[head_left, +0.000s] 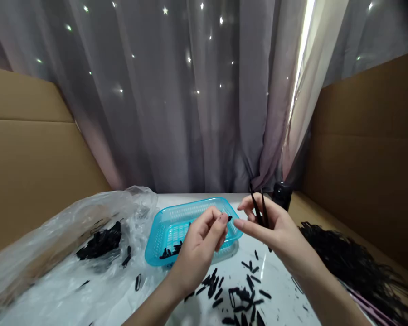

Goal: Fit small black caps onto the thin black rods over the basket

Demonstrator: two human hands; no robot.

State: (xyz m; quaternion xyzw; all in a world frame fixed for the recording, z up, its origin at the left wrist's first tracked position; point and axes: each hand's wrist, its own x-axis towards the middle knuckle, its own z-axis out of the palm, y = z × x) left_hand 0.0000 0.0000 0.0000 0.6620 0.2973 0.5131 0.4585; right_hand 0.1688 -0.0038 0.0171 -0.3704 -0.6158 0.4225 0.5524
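My left hand (204, 233) is closed in a pinch, and the dark tip of a small black piece (230, 218) sticks out past its thumb. Just to the right, my right hand (270, 219) has a pair of black tweezers (264, 210) tucked among its fingers, prongs upward. Its thumb and forefinger are apart and point toward the left hand. Behind the left hand stands a blue plastic basket (153, 246), with several small black pieces (172, 250) inside at its left end. More black elongated pieces (250, 283) lie scattered on the white table below the hands.
Crumpled clear plastic (64, 290) covers the left side, with a black clump (104, 242) on it. At the right lies a heap of black strands (343, 258). A black bottle (282, 194) stands behind my right hand. Cardboard walls (370, 149) flank the table; a grey curtain (163, 127) hangs behind.
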